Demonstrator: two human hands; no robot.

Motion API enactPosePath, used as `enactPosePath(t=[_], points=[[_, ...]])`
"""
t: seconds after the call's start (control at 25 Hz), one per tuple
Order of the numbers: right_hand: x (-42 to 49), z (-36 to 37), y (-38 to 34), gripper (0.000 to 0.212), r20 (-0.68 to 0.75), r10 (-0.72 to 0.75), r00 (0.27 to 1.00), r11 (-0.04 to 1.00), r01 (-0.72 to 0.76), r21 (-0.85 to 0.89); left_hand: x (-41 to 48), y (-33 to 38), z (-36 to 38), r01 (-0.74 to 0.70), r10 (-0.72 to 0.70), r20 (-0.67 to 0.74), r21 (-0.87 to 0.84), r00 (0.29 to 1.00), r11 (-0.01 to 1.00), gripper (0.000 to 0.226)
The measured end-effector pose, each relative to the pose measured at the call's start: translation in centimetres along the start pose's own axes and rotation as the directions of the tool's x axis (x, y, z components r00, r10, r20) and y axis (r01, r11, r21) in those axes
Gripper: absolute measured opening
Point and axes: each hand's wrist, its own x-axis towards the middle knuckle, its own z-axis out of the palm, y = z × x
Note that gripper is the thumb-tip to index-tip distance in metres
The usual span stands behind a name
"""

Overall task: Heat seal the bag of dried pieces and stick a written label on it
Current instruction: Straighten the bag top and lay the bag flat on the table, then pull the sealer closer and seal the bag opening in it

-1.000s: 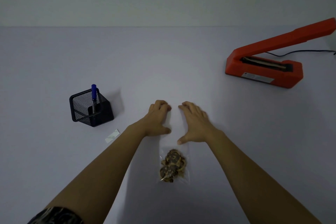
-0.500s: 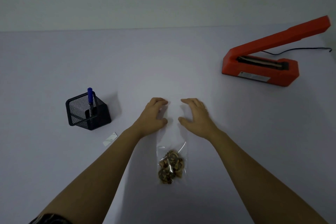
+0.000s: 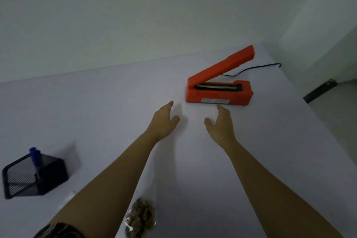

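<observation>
**Both hands empty, reaching near the sealer**

Landmark: orange heat sealer (image 3: 219,92) on the tabletop (image 3: 96,112), lid arm raised, sealing strip exposed. A black cord (image 3: 257,67) runs from behind it.

Left hand (image 3: 164,120): just in front of the sealer and to its left. Fingers extended and loosely spread, thumb held apart. It holds nothing. Contact with the tabletop cannot be told.

Right hand (image 3: 221,121): directly in front of the sealer's base, fingertips near its front face but apart from it. Fingers open, thumb out to the side, nothing gripped.

Bag of dried pieces (image 3: 140,216): well in front of the sealer, lying flat between the two forearms. Brown pieces bunched at its near end. Clear upper part partly hidden by the left forearm. Neither hand touches it.

Black mesh pen holder (image 3: 34,177): far left and in front of the sealer, with a blue pen (image 3: 34,155) standing in it.
</observation>
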Motion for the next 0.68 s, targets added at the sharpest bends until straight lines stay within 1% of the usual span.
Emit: enactPosePath(t=[0.08, 0.16, 0.24, 0.32, 0.4, 0.52, 0.6, 0.68], points=[[2.2, -2.2, 1.4, 0.074, -0.11, 0.116, 0.987, 0.993, -0.118, -0.007, 2.3, 1.6, 1.2, 0.031, -0.031, 0.016, 0.01, 0.999, 0.999, 0.063], [4.2, -4.0, 2.6, 0.082, -0.19, 0.185, 0.964, 0.981, -0.191, -0.013, 4.2, 3.0, 2.0, 0.076, -0.075, 0.022, -0.015, 0.997, 0.997, 0.066], [5.8, -5.3, 3.8, 0.087, -0.179, 0.225, 0.958, 0.973, -0.23, -0.008, 5.8, 4.5, 2.8, 0.098, -0.097, 0.016, -0.082, 0.995, 0.992, 0.065], [7.0, -6.0, 4.7, 0.09, -0.111, 0.215, 0.97, 0.977, -0.214, 0.019, 6.7, 5.6, 3.5, 0.08, -0.081, -0.001, -0.155, 0.997, 0.985, 0.058], [7.7, -6.1, 5.4, 0.091, -0.062, 0.181, 0.982, 0.981, -0.176, 0.083, 7.3, 6.0, 3.9, 0.069, -0.074, -0.018, -0.204, 0.997, 0.976, 0.056], [7.6, -6.1, 6.2, 0.089, -0.057, 0.179, 0.982, 0.971, -0.168, 0.168, 7.7, 5.7, 4.1, 0.087, -0.094, -0.019, -0.219, 0.995, 0.972, 0.06], [6.4, -5.9, 6.7, 0.087, -0.064, 0.19, 0.98, 0.969, -0.177, 0.17, 7.2, 5.4, 4.1, 0.087, -0.09, -0.008, -0.201, 0.996, 0.976, 0.064], [3.9, -5.7, 7.2, 0.087, -0.09, 0.169, 0.981, 0.977, -0.155, 0.145, 5.9, 4.9, 4.2, 0.074, -0.074, 0.01, -0.18, 0.997, 0.981, 0.068]])
